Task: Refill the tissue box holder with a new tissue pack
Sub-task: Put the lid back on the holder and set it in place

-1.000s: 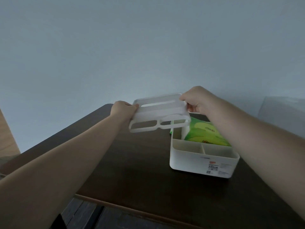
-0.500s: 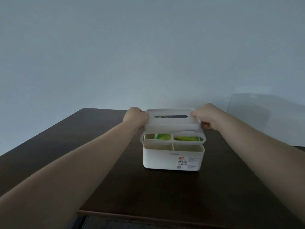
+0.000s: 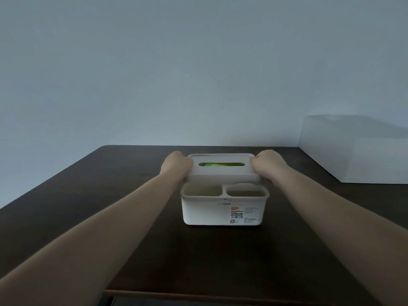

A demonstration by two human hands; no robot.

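Note:
A white tissue box holder [image 3: 205,212] stands in the middle of the dark table, a label on its front wall. Its white lid [image 3: 223,173] lies flat on top, covering the back part. Through the lid's slot I see the green tissue pack [image 3: 220,164] inside. My left hand [image 3: 175,165] grips the lid's left end and my right hand [image 3: 268,165] grips its right end. Two open front compartments hold nothing that I can see.
The dark wooden table [image 3: 88,206] stretches to a plain wall behind. A white block-like object [image 3: 355,151] sits at the table's right rear. The table's near edge runs along the bottom of the view.
The lid, held tilted above and left of the holder a second ago, has come down level onto the holder. The green pack now shows only through the slot.

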